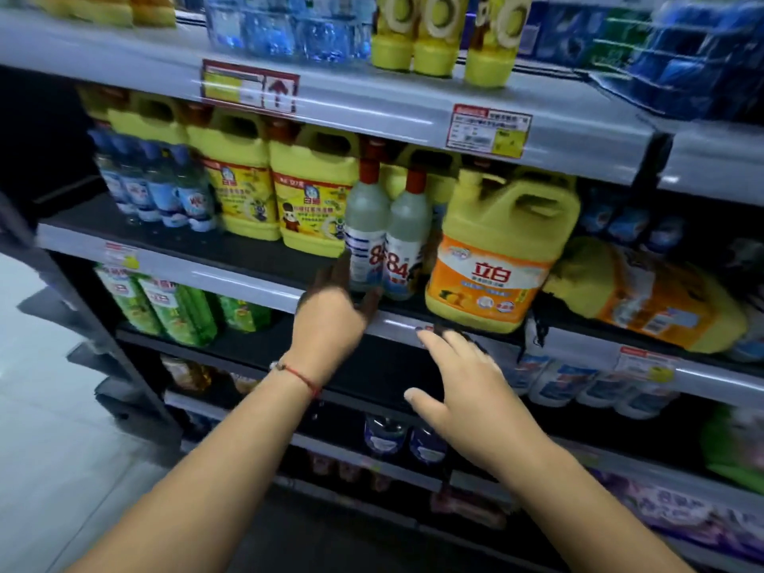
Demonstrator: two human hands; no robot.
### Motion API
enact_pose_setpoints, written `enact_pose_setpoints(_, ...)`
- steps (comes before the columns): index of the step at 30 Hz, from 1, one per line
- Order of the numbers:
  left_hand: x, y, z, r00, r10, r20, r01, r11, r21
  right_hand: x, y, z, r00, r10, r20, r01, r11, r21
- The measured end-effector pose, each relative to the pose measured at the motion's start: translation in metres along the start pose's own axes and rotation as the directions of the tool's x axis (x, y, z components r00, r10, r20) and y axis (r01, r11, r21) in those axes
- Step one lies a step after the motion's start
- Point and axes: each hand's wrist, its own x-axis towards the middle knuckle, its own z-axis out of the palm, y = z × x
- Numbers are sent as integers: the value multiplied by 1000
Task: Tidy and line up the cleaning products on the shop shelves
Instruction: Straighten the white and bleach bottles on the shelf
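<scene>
Two white "84" bottles with red caps, a left one (366, 225) and a right one (407, 237), stand side by side at the front of the middle shelf (248, 279). My left hand (335, 312) reaches up to the left bottle's base, fingers spread at its left side and thumb under it. A yellow jug with an orange label (496, 258) stands just right of the bottles, overhanging the shelf lip. My right hand (454, 374) hovers below that jug, fingers straight, holding nothing.
Two yellow jugs (285, 200) and blue-capped bottles (153, 188) fill the shelf's left part. A yellow jug (645, 295) lies on its side at the right. Green bottles (165, 308) stand on the shelf below. Yellow bottles (434, 35) line the shelf above.
</scene>
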Motion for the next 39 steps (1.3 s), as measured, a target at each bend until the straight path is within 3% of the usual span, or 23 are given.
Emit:
enact_pose_setpoints(3,44,-15,14,995,-56,81,73,969,-236,8,-8,-1,999,47,-9,-47,998,44)
enact_pose_setpoints(6,58,-27,24,995,33,91,16,867,-497,11,-10,0,996,83,-13,-82,994,77)
enact_pose_setpoints(12,59,-34,11,994,48,98,18,812,-584,9,-5,5,988,150,-23,-147,982,115)
enact_pose_setpoints(16,16,-28,-16,999,-54,7,47,799,-599,9,-14,11,993,98,-68,-84,979,184)
enact_pose_setpoints(18,-17,-20,-34,1000,-31,-2,22,752,-659,10,-24,18,994,59,-95,-36,973,228)
enact_pose_setpoints(21,-74,-2,-53,995,-12,101,88,594,-800,4,-43,29,990,0,-140,51,932,358)
enact_pose_setpoints(23,-112,5,-57,972,-23,234,208,552,-808,-6,-50,37,990,13,-140,54,885,463)
enact_pose_setpoints(25,-145,-1,-55,936,-44,351,314,559,-768,-21,-51,47,996,33,-82,16,849,528)
enact_pose_setpoints(27,-170,-14,-51,903,-100,419,409,502,-762,-39,-50,59,999,45,18,-47,819,572)
enact_pose_setpoints(29,-187,-23,-44,859,-214,466,512,322,-796,-56,-47,72,988,68,137,-136,800,584)
enact_pose_setpoints(32,-197,-24,-36,684,-344,643,608,-218,-763,-77,-46,92,952,124,281,-265,792,550)
enact_pose_setpoints(33,-198,-25,-32,626,-337,704,614,-344,-711,-81,-46,98,942,134,308,-288,793,536)
enact_pose_setpoints(36,-210,-30,-23,500,-297,813,613,-542,-575,-94,-44,111,911,181,372,-360,789,498)
enact_pose_setpoints(39,-227,-33,-14,435,-305,847,607,-596,-526,-102,-36,116,865,227,448,-436,781,447)
